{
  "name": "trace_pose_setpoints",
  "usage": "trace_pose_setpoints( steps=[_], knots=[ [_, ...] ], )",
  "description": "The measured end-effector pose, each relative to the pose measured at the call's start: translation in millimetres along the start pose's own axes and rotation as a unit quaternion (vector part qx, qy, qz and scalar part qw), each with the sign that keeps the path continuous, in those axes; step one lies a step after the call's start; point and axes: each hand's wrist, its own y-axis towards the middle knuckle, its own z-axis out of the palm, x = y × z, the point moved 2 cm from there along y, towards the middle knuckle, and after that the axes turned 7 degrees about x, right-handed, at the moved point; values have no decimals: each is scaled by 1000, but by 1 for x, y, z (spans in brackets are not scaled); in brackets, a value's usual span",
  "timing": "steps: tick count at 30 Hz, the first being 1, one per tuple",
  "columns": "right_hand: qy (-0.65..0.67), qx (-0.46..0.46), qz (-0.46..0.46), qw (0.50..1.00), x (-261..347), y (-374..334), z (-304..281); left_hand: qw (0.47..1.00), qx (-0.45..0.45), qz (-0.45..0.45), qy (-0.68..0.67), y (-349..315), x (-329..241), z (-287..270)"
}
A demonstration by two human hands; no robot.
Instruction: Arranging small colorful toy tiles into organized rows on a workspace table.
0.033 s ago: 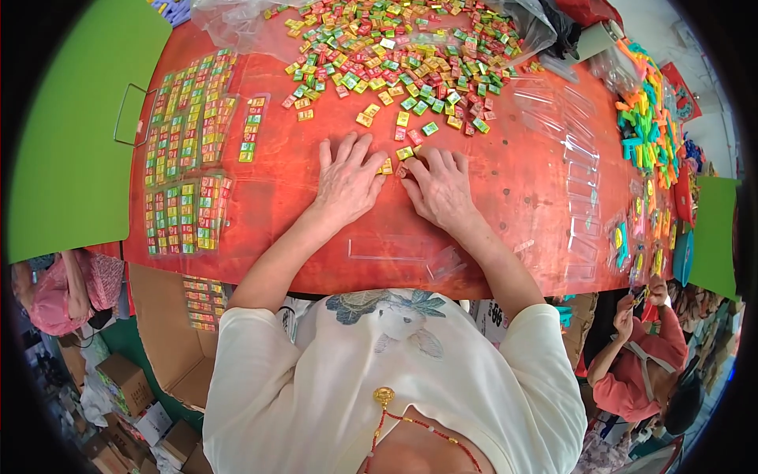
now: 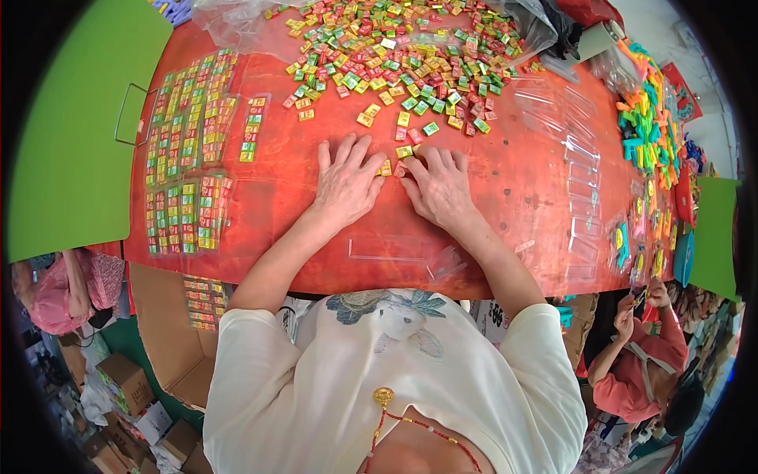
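Note:
My left hand lies palm down on the red tabletop, its fingers spread. Beside its index fingertip and thumb is a small yellow box. To its right, my right hand has curled fingers, with a small red box at its thumb and index finger, partly covered. A yellow-green box lies just beyond the right fingertips. Farther off spreads a big heap of tiny red, yellow and green boxes. An empty clear plastic tray rests between my forearms.
Filled trays of little boxes stand at the left, with one narrow filled strip apart. Clear empty trays line the right. Colourful plastic toy guns pile up at far right, near another person. An open carton sits below the left edge.

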Motion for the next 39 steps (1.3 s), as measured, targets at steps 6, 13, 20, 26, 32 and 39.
trace_pose_setpoints(
  steps=[6, 13, 20, 26, 32, 39],
  knots=[
    [0, -1, -17, 1000, 4, 10, -2, 1000, -1, -20, -9, -7, -5, -3],
    [-35, -31, 30, 998, -21, 1, -3, 1000, -6, 8, -16, 6, -12, 6],
    [-5, -22, 29, 999, -21, 2, -2, 999, -26, 4, -29, 6, -10, 7],
    [-1, -6, 18, 1000, -19, 8, 1, 998, -35, -14, -45, 3, -7, 6],
    [23, 20, -39, 999, -8, 4, -3, 998, -39, -28, -52, 3, -7, 6],
    [-56, -27, 21, 998, -37, 34, 3, 996, -46, -41, -62, 2, -7, 9]
  ],
)
